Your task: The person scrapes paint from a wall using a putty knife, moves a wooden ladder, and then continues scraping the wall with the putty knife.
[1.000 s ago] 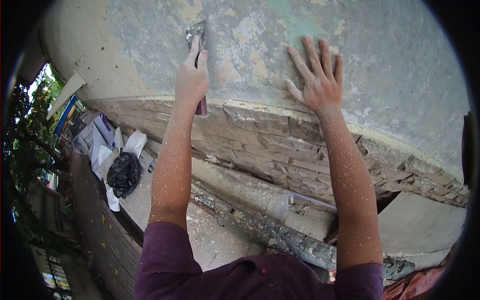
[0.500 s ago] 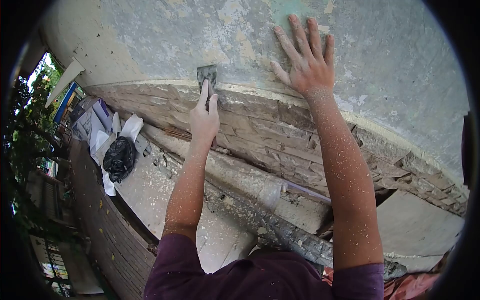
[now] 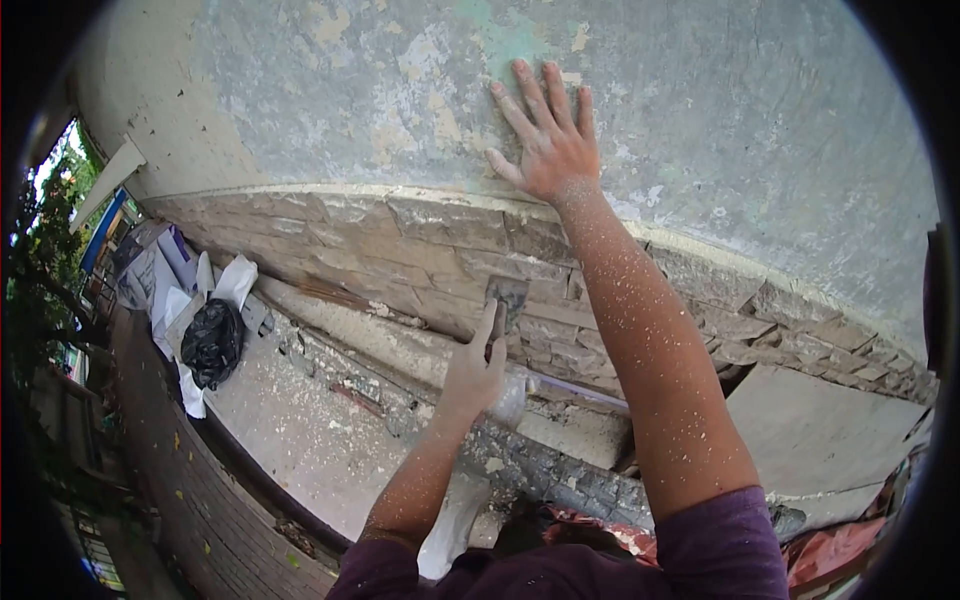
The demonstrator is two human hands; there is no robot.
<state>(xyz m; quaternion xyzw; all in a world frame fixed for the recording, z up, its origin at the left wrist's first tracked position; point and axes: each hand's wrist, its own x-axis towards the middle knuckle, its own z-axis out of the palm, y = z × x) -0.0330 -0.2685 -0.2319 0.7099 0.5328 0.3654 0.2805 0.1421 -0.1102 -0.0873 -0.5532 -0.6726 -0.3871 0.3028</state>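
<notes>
Left hand [image 3: 475,372]: closed around the handle of a scraper [image 3: 507,298], index finger laid along it. The blade points up and sits in front of the stone band [image 3: 380,235]; contact cannot be judged. Right hand [image 3: 548,150]: open, fingers spread, palm flat on the peeling wall [image 3: 760,120] above the band. Both forearms are speckled with flakes. A black bag [image 3: 210,342] lies well to the left on the ledge [image 3: 300,420].

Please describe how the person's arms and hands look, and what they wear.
The left hand and right hand are bare, without gloves. Both forearms are speckled with pale flakes. Short dark purple sleeves cover the upper arms.
</notes>
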